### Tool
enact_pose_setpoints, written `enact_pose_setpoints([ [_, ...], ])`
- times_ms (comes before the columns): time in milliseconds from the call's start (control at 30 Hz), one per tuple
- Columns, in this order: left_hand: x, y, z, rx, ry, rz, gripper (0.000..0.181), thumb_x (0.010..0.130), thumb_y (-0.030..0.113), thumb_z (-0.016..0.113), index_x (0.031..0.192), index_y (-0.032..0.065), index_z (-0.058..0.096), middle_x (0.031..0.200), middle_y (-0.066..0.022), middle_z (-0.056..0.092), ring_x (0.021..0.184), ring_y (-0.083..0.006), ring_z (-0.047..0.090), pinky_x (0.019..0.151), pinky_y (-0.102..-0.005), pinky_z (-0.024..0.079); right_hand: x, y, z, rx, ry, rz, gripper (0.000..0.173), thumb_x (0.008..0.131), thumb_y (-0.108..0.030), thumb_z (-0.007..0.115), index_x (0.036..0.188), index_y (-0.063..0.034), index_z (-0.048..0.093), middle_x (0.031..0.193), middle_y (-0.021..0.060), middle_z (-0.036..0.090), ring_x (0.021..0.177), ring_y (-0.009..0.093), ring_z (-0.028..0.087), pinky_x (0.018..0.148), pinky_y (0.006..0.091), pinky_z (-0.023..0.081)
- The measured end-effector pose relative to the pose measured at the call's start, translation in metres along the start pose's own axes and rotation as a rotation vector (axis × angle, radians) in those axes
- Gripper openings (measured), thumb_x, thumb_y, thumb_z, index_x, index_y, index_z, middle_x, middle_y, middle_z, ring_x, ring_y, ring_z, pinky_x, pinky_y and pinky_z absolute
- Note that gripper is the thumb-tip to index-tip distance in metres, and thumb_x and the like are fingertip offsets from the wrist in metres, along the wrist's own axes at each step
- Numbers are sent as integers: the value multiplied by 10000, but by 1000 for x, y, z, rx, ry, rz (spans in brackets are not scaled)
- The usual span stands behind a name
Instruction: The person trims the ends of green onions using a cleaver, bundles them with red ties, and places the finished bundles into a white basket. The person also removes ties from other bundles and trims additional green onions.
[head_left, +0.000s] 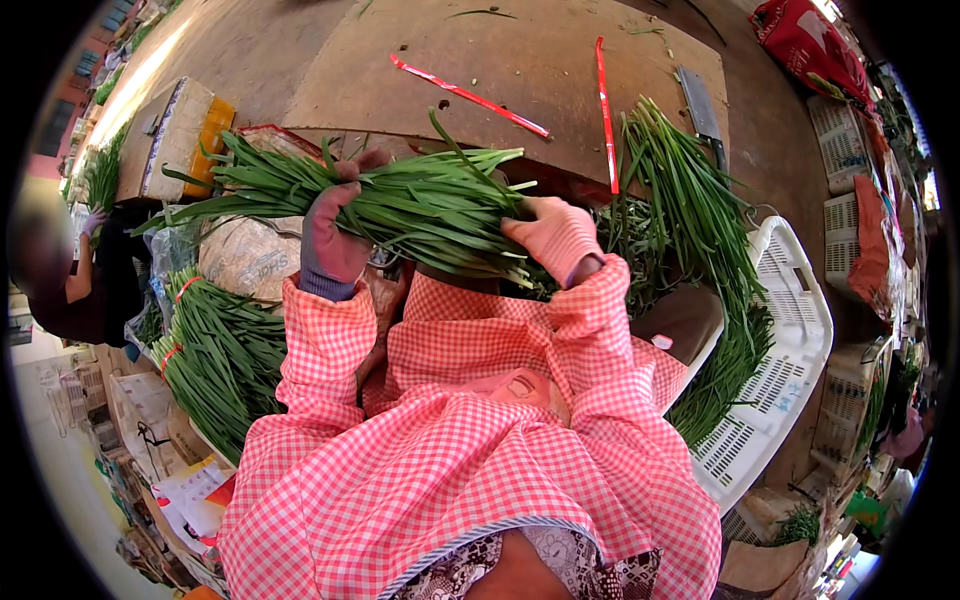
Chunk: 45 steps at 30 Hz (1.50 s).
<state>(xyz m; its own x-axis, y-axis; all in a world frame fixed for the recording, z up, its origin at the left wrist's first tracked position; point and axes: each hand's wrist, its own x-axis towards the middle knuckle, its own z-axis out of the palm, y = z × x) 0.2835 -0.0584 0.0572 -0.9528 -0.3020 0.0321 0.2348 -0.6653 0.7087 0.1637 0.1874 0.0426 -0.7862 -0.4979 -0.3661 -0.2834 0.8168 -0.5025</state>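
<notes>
My left hand (337, 232), in a purple-and-grey work glove, grips a bunch of green Chinese chives (427, 202) around its leafy part. The bunch lies level above my lap, leaf tips to the left and pale stem ends to the right. At those stem ends my right hand (555, 234), in a pink ribbed glove, holds the lower edge with bent fingers, some of them hidden. Two red printed tie strips, a slanted one (471, 96) and an upright one (606, 116), lie on the wooden board (345, 82) ahead. Loose chives (667, 165) hang off its right side.
A cleaver (699, 101) lies at the board's right edge. Beside my right leg stands a white plastic basket (795, 300) with chives. Chive bundles (217, 360) with red ties lie at my left. Further left sit a box (161, 142) and another person (67, 285).
</notes>
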Motion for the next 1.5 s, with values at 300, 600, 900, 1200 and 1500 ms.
enact_pose_setpoints([
  [300, -14, 7, -20, 11, 70, 52, 232, 805, 63, 508, 1023, 42, 585, 1104, -131, 571, 1092, -284, 526, 969, -445, 428, -48, 62, 12, 1164, 265, 156, 164, 862, -74, 468, 867, 2, 613, 819, 56, 624, 523, 100, 516, 507, 264, 415],
  [600, -14, 20, -15, 63, 1, 25, 209, 790, 57, 519, 996, 51, 555, 1018, -78, 543, 1071, -270, 519, 1067, -510, 330, -52, 120, 13, 75, 238, 248, 481, 739, -420, 616, 1075, -79, 659, 1054, 174, 647, 992, 350, 609, 872, 408, 471],
  [900, 20, -22, 71, 711, -283, 596, 256, 911, 30, 480, 1134, 33, 606, 1187, -100, 597, 1104, -186, 551, 990, -329, 408, -29, -110, -48, 137, 222, -378, 769, 527, -317, 824, 1197, -106, 512, 1105, 187, 619, 1034, 367, 590, 905, 406, 476],
  [1200, 48, 6, 157, 130, -462, 343, 495, 924, 295, 506, 1290, -29, 430, 1313, -177, 472, 1240, -256, 447, 1028, -416, 357, -12, -1, -100, 981, 651, -148, 293, 751, -52, 688, 1034, 21, 664, 759, 38, 654, 592, 121, 595, 551, 253, 476],
  [1500, 40, -37, 60, 382, -93, 54, 411, 930, 251, 503, 1254, -3, 488, 1206, -143, 557, 1092, -225, 554, 986, -369, 411, -34, 43, -104, 1404, 694, -226, 409, 815, -101, 559, 1193, 50, 518, 813, 87, 597, 666, 180, 563, 596, 302, 507],
])
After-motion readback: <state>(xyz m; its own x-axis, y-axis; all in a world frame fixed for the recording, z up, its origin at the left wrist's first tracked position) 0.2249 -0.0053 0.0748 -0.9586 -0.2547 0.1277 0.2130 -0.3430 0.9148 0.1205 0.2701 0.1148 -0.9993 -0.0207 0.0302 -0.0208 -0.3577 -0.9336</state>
